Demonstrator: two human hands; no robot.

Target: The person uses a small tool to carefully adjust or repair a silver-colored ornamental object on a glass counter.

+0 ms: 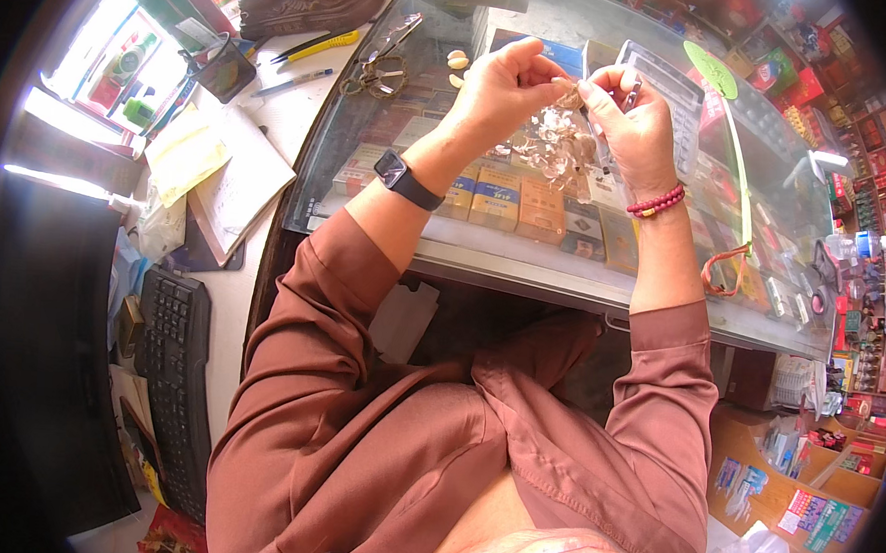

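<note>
Over a glass counter point(445, 232), my hands meet with their fingertips almost touching. My left hand point(508, 85), with a black watch on its wrist, is closed in a pinch on a small brownish piece point(570, 97) that looks like a garlic clove. My right hand point(631, 126), wearing a red bead bracelet, is closed around a slim tool with a dark end point(632, 93), perhaps a small knife; most of it is hidden by the fingers. Beneath them lies a heap of papery garlic skins point(552, 147). Pale peeled cloves point(457, 61) rest beyond my left hand.
Glasses point(382, 73) lie left of the cloves. A calculator point(684, 119) and a green fly swatter point(714, 70) are on the right. Boxes point(495, 197) show under the glass. At left are a keyboard point(173, 363), a notebook point(243, 181) and a yellow cutter point(320, 45).
</note>
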